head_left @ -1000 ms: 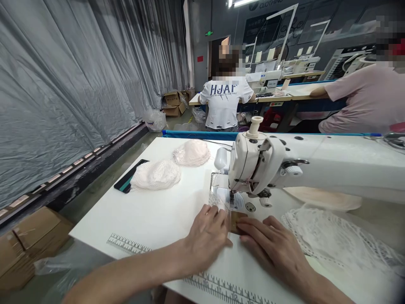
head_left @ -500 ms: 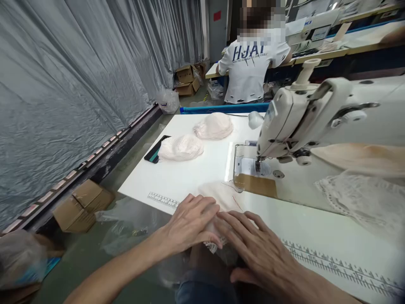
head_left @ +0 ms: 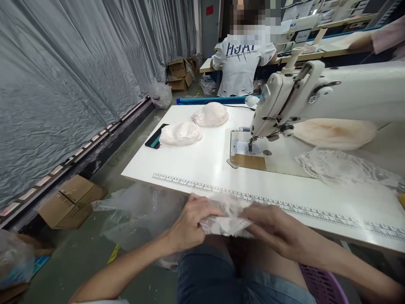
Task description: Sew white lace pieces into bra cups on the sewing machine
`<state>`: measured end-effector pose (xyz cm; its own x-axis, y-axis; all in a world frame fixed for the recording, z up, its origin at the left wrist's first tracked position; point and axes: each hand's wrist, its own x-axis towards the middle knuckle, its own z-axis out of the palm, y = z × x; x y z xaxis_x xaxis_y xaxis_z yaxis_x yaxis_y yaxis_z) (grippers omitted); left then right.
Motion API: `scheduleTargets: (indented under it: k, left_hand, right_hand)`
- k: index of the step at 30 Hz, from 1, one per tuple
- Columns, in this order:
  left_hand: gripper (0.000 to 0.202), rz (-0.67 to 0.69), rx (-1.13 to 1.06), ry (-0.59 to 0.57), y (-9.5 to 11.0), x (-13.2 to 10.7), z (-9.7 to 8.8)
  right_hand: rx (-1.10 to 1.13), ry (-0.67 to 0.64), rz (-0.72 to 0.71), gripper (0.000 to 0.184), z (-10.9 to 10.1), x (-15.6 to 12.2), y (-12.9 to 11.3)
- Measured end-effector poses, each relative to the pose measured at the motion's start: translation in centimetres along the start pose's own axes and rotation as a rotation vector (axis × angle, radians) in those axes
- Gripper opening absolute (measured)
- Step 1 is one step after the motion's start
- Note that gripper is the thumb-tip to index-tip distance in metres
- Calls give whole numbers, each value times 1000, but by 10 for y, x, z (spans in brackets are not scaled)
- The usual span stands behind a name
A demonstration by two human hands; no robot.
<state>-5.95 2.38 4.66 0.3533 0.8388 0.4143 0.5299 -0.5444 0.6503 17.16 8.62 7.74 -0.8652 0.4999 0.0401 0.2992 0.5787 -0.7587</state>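
Observation:
A white lace-edged fabric piece (head_left: 226,223) is stretched between my hands at the table's front edge, above my lap; it is partly blurred. My left hand (head_left: 196,219) is closed on its left side. On its right side, the fingers of my right hand (head_left: 268,223) are closed too. Beyond them stands a white sewing machine (head_left: 268,105), its needle and presser foot over the metal plate. Two stacks of pale cup-shaped fabric lie on the table: a nearer stack (head_left: 180,134) on a dark phone-like object (head_left: 155,137), and a farther stack (head_left: 211,114).
A printed ruler (head_left: 190,182) runs along the front of the white table (head_left: 142,162). White lace (head_left: 335,164) and a pale oval piece (head_left: 338,131) lie right of the needle. Cardboard boxes (head_left: 71,200) and plastic bags stand left. A purple basket (head_left: 322,283) is below. A co-worker (head_left: 240,63) sits ahead.
Both hands have drawn the fabric piece off the tabletop toward my lap. They lay flat on it before and now grip its sides. The camera view has shifted.

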Motion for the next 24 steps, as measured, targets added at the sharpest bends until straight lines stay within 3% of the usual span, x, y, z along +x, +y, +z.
scheduleTargets:
  k: [3, 5, 7, 11, 17, 21, 24]
  left_hand:
    - [14, -412, -479, -290, 27, -1, 2]
    - [12, -647, -681, -407, 35, -1, 8]
    - [18, -762, -787, -437, 35, -1, 15]
    - [32, -814, -838, -460, 31, -1, 21]
    - [36, -902, -887, -439, 34, -1, 22]
    - [37, -950, -899, -356, 33, 0, 35]
    - [30, -889, -805, -315, 31, 1, 43]
  right_hand:
    - [441, -238, 218, 18, 1, -19, -12]
    - [590, -223, 260, 40, 12, -25, -14]
    - [583, -153, 275, 52, 26, -27, -12]
    - [474, -52, 323, 28, 43, -30, -3]
    - [652, -149, 378, 32, 35, -40, 1]
    - [600, -74, 370, 26, 30, -43, -2]
    - [513, -16, 343, 20, 27, -44, -3]
